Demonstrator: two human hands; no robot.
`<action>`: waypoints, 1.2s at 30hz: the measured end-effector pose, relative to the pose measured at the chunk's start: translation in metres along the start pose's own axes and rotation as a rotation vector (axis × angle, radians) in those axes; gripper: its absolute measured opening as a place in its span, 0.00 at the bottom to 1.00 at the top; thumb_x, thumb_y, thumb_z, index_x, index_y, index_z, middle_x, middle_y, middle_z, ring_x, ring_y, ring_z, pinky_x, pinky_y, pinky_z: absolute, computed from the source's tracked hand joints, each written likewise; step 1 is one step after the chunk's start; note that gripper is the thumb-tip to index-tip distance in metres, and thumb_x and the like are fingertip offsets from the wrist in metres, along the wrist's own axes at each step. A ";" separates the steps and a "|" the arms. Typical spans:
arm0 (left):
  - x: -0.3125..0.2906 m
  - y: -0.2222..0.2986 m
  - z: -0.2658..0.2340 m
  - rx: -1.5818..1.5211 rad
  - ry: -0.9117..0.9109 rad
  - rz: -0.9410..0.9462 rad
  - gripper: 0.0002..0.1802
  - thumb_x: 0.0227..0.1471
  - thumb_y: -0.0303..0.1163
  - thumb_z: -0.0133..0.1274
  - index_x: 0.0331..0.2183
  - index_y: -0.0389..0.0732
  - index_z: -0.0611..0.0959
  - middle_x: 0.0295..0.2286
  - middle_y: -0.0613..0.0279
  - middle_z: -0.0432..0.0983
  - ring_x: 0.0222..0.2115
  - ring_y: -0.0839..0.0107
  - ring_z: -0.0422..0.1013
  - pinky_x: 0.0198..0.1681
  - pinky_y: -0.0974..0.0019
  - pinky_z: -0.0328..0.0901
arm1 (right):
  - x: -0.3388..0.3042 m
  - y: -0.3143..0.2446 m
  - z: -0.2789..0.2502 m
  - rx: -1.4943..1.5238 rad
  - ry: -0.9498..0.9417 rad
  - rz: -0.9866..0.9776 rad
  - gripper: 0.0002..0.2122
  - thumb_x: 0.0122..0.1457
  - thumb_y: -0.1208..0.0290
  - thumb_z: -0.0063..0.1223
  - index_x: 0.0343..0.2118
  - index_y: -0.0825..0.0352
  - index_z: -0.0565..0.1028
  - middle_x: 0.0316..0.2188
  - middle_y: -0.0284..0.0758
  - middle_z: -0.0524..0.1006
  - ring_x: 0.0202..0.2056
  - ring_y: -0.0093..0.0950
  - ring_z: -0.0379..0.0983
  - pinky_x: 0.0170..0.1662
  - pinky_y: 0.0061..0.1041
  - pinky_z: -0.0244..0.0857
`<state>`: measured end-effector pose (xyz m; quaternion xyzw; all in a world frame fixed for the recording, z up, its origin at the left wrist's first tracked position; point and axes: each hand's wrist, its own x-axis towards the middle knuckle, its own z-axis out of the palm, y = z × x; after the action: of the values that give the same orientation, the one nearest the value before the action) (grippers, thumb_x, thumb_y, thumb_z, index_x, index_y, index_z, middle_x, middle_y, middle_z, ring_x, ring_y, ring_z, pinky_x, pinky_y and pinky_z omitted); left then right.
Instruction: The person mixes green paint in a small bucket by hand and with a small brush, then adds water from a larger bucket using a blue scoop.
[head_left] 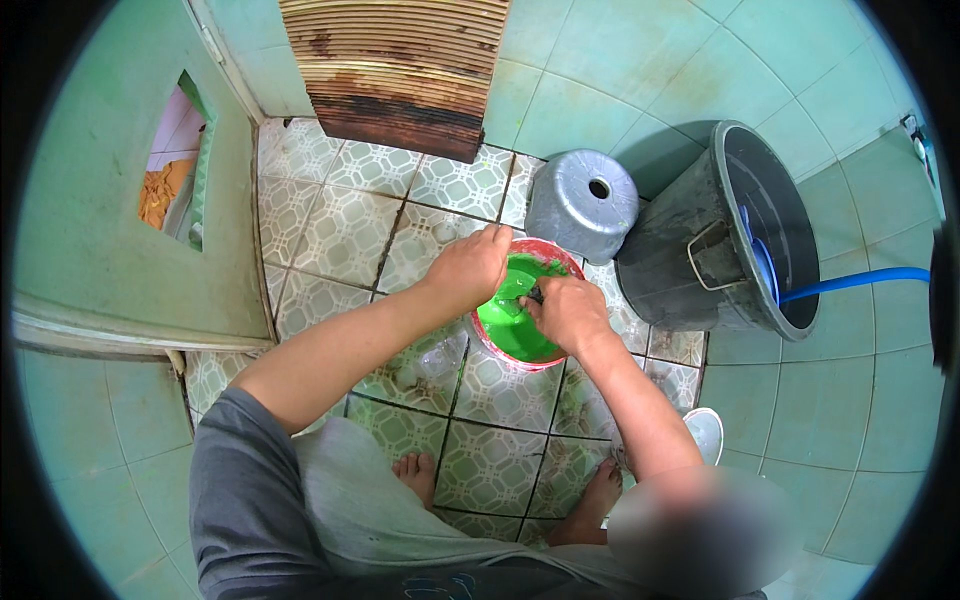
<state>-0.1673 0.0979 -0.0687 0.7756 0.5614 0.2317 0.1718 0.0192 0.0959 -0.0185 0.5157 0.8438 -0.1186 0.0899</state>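
Between my hands a bucket (pixel 492 345) with a red rim stands on the tiled floor, holding thick bright green liquid that looks like paint (pixel 520 335). My left hand (pixel 472 265) is closed on the bucket's left rim, its fingertips curled over the edge. Over the right side of the opening, my right hand (pixel 572 312) is pinched closed, fingers pointing into the bucket. Its fingers seem to grip a tool whose green-coated flat end (pixel 512 288) sits in the liquid; a small dark part shows by the fingertips. What kind of tool it is, I cannot make out.
An upturned grey plastic stool (pixel 582 205) stands behind the bucket, beside a large dark bin (pixel 680 240) with a blue hose (pixel 860 280). A stained slatted wooden panel (pixel 400 70) leans on the far wall. At left is a green door (pixel 120 290); a pale dish (pixel 706 432) lies right.
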 end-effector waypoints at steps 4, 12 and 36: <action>0.000 -0.001 0.001 0.009 0.015 0.006 0.15 0.55 0.31 0.51 0.41 0.34 0.68 0.36 0.44 0.72 0.39 0.45 0.72 0.41 0.48 0.68 | 0.003 0.004 0.005 -0.020 0.068 -0.016 0.15 0.59 0.58 0.54 0.33 0.66 0.81 0.35 0.44 0.82 0.37 0.39 0.80 0.42 0.38 0.73; 0.002 0.002 0.000 0.021 -0.005 0.000 0.14 0.55 0.31 0.51 0.41 0.34 0.69 0.37 0.45 0.72 0.39 0.46 0.72 0.41 0.48 0.69 | 0.007 0.014 0.012 -0.137 -0.004 0.083 0.15 0.56 0.58 0.56 0.30 0.68 0.81 0.32 0.46 0.82 0.36 0.40 0.80 0.38 0.38 0.73; 0.002 0.000 0.002 0.052 -0.005 0.002 0.14 0.55 0.31 0.51 0.40 0.34 0.69 0.37 0.45 0.72 0.39 0.47 0.73 0.41 0.49 0.69 | -0.002 -0.004 -0.009 -0.117 -0.117 0.082 0.13 0.57 0.63 0.52 0.30 0.67 0.83 0.33 0.46 0.82 0.38 0.40 0.81 0.43 0.35 0.73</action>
<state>-0.1656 0.0996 -0.0694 0.7811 0.5659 0.2152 0.1526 0.0165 0.0951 -0.0088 0.5356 0.8208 -0.0953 0.1740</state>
